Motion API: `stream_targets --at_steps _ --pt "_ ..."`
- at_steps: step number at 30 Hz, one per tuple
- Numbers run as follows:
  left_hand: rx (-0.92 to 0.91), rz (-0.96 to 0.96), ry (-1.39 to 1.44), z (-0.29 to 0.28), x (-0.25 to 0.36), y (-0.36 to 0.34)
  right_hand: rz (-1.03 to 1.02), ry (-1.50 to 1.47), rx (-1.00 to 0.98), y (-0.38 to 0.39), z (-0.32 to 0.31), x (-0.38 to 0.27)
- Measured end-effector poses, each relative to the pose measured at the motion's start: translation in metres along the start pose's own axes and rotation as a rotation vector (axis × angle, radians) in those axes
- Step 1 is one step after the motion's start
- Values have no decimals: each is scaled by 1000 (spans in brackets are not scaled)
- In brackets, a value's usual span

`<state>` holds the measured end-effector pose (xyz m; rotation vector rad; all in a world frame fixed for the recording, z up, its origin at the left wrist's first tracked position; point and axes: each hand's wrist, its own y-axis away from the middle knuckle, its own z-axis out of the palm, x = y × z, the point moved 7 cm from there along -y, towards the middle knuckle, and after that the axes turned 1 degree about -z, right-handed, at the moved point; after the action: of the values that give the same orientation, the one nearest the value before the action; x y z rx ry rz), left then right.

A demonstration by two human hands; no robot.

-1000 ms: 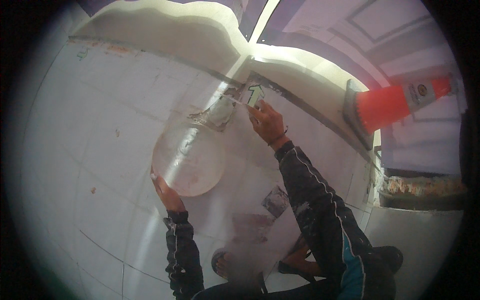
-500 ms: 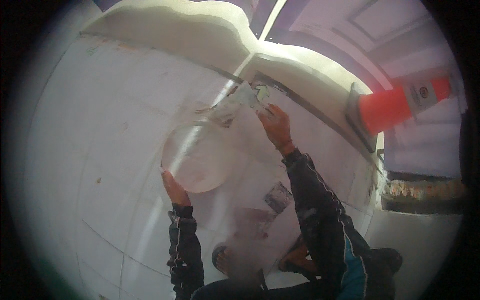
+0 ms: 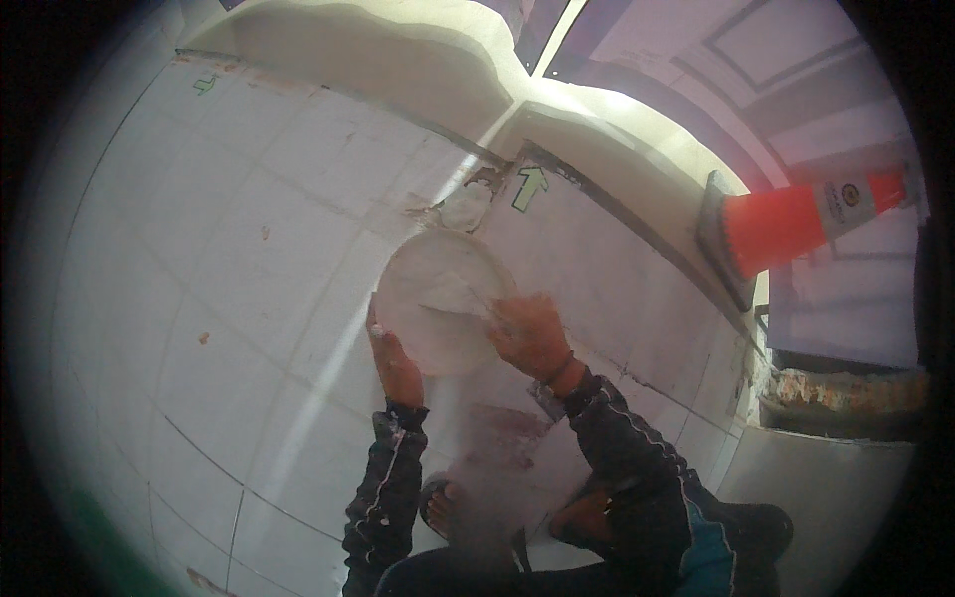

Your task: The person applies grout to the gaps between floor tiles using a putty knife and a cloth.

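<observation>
A round, whitish tub (image 3: 428,343) is in front of me over the tiled floor. My left hand (image 3: 398,366) is closed on the tub's left side, the fingers along its outer wall. Over the tub's right edge, my right hand (image 3: 532,338) is closed around a pale flat scraper (image 3: 466,292), its blade inside the tub. The scraper's handle is hidden in my fist, and motion blurs the hand. Just beyond the tub lies a rough pale patch (image 3: 466,204) where the tiles are broken, at the wall corner.
A green arrow marker (image 3: 530,187) lies on the floor right of the patch, another arrow marker (image 3: 205,85) far left. An orange cone (image 3: 781,234) lies tipped at the right by the wall. A dark flat piece (image 3: 547,400) sits near my right forearm. My feet (image 3: 438,505) are close below.
My right hand has come back from the broken patch to the tub, bringing the scraper inside it. My left hand and the tub have shifted to the right in view.
</observation>
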<state>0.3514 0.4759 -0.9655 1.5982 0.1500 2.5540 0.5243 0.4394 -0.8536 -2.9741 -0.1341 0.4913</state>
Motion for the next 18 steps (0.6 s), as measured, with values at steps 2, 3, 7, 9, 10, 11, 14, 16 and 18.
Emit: stream_targets --at_steps 2,3,7,9,10,11,14,16,18 --pt "3 3 -70 9 6 12 30 -55 47 2 3 -2" --pt "10 4 -136 13 10 17 30 -58 51 3 4 -5" --pt "12 12 -189 27 37 29 74 -143 137 3 0 -15" --pt "25 98 -308 29 46 32 63 -139 177 6 1 -14" --pt "26 100 -314 30 48 34 29 -135 203 5 1 -16" --pt "24 83 -260 31 50 35 -4 -130 229 6 1 -18" --pt "35 65 -115 28 47 35 -11 -145 229 6 -5 -21" --pt "43 62 -20 25 41 33 7 -167 216 7 -6 -20" --pt "44 83 -46 23 40 29 28 -184 203 7 -6 -14"
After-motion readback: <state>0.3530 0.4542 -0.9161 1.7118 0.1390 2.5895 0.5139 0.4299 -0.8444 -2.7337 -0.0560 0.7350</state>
